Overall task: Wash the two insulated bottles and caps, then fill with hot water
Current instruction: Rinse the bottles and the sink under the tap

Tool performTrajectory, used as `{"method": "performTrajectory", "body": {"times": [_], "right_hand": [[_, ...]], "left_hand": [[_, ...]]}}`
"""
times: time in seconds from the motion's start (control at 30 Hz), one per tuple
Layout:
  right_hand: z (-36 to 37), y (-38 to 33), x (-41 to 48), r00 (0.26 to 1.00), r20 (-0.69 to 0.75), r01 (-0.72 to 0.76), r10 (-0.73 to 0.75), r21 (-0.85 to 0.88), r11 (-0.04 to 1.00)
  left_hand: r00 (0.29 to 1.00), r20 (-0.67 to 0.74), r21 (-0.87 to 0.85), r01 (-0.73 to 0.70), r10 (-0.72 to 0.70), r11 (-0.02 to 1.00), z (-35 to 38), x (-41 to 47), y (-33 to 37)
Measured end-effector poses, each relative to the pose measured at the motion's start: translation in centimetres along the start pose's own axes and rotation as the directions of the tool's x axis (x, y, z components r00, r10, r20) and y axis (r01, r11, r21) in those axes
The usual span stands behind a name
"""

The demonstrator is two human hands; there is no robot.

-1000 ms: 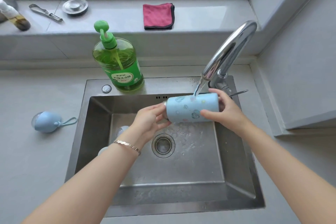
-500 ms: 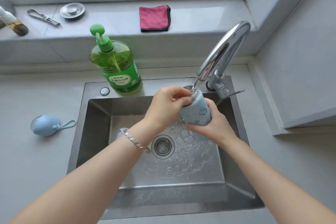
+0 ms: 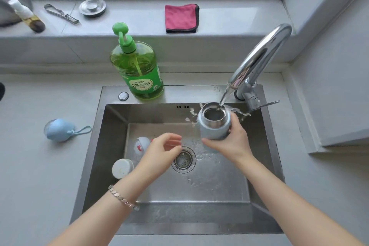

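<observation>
My right hand (image 3: 229, 142) grips the light-blue insulated bottle (image 3: 214, 126) upright under the running faucet (image 3: 257, 62). Water pours into its open steel mouth and splashes off the rim. My left hand (image 3: 161, 154) hovers over the sink (image 3: 199, 205) near the drain (image 3: 183, 159), fingers loosely curled and holding nothing. A white bottle (image 3: 140, 144) with a red mark lies at the sink's left side, partly hidden by my left hand. A white round cap (image 3: 122, 168) sits just in front of it. A blue cap with a strap (image 3: 60, 130) lies on the counter to the left.
A green dish-soap pump bottle (image 3: 139, 70) stands on the sink's back ledge. On the windowsill lie a red cloth (image 3: 181, 18), a metal sink stopper (image 3: 92, 7), a metal tool (image 3: 61, 14) and a small spray bottle (image 3: 27, 16). The faucet lever (image 3: 265, 104) points right.
The blue bottle went from lying sideways under the stream to upright with its mouth under it. My left hand let go of it and dropped toward the drain.
</observation>
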State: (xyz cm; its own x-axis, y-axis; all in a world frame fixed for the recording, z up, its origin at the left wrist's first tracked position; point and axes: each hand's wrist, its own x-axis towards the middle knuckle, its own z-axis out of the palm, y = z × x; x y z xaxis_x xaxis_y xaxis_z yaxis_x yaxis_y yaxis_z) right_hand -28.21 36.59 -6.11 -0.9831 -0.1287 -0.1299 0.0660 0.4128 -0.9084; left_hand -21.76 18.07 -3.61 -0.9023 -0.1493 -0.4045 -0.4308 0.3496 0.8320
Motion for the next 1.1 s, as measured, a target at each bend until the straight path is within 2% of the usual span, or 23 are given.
{"method": "performTrajectory", "body": {"times": [0.07, 0.2, 0.27, 0.3, 0.37, 0.43, 0.47, 0.53, 0.57, 0.63, 0.7, 0.77, 0.87, 1.0, 1.07, 1.1], "right_hand": [[-0.2, -0.3, 0.8, 0.996, -0.078, -0.03, 0.032, 0.029, 0.999], [-0.2, -0.7, 0.9, 0.999, 0.011, -0.034, 0.034, -0.013, 0.999], [-0.3, -1.0, 1.3, 0.998, -0.038, -0.053, 0.052, -0.007, 0.999], [-0.5, -1.1, 1.4, 0.996, -0.062, -0.074, 0.072, -0.037, 0.997], [-1.3, -0.9, 1.5, 0.993, -0.005, -0.115, 0.117, -0.23, 0.966], [-2.5, -0.4, 1.0, 0.963, 0.121, -0.149, 0.241, -0.506, 0.85], [-3.1, -0.3, 0.8, 0.928, 0.162, -0.155, 0.336, -0.652, 0.743], [-4.1, -0.3, 0.4, 0.829, 0.172, -0.113, 0.532, -0.88, 0.461], [-4.3, -0.2, 0.2, 0.783, 0.154, -0.076, 0.602, -0.938, 0.339], [-4.3, 0.0, 0.0, 0.714, 0.105, -0.013, 0.693, -0.987, 0.163], [-4.0, 0.3, -0.1, 0.691, 0.063, 0.044, 0.72, -0.998, 0.045], [-3.7, 0.2, 0.0, 0.697, 0.056, 0.105, 0.715, -0.994, -0.024], [-3.4, -0.2, 0.5, 0.712, 0.06, 0.134, 0.699, -0.99, -0.052], [-4.7, -0.3, 0.0, 0.727, 0.059, 0.105, 0.684, -0.994, -0.026], [-5.9, 0.2, -0.7, 0.761, 0.077, 0.044, 0.644, -0.997, 0.068], [-6.4, 0.5, -1.1, 0.793, 0.094, -0.002, 0.602, -0.988, 0.156]], "left_hand": [[0.998, 0.015, -0.01, 0.055, -0.055, 0.998, -0.4, -0.4, -1.0], [0.99, -0.03, -0.052, 0.133, -0.135, 0.99, -0.8, -0.7, -2.4], [0.987, -0.035, -0.08, 0.156, -0.159, 0.985, -0.7, -0.8, -2.6], [0.986, -0.031, -0.09, 0.163, -0.166, 0.983, -0.7, -0.9, -2.6], [0.985, -0.026, -0.109, 0.167, -0.17, 0.98, -0.7, -1.2, -2.6], [0.985, -0.03, -0.127, 0.167, -0.172, 0.978, -0.9, -1.6, -2.8], [0.984, -0.035, -0.135, 0.17, -0.176, 0.976, -1.1, -1.8, -3.0], [0.98, -0.039, -0.135, 0.19, -0.197, 0.972, -1.1, -2.2, -3.5], [0.976, -0.04, -0.131, 0.207, -0.214, 0.97, -1.1, -2.4, -3.8], [0.971, -0.032, -0.124, 0.233, -0.238, 0.965, -0.8, -2.8, -4.2], [0.97, -0.01, -0.117, 0.239, -0.241, 0.964, -0.5, -3.2, -4.3], [0.972, 0.004, -0.122, 0.235, -0.237, 0.964, -0.2, -3.5, -4.2], [0.972, 0.012, -0.117, 0.234, -0.234, 0.965, -0.1, -3.7, -4.1], [0.982, 0.013, -0.093, 0.187, -0.186, 0.978, -0.2, -3.1, -2.7], [0.995, -0.016, -0.078, 0.096, -0.097, 0.992, -0.4, -2.2, -0.7], [0.999, -0.038, -0.073, 0.033, -0.036, 0.997, -0.7, -1.6, 0.6]]}}
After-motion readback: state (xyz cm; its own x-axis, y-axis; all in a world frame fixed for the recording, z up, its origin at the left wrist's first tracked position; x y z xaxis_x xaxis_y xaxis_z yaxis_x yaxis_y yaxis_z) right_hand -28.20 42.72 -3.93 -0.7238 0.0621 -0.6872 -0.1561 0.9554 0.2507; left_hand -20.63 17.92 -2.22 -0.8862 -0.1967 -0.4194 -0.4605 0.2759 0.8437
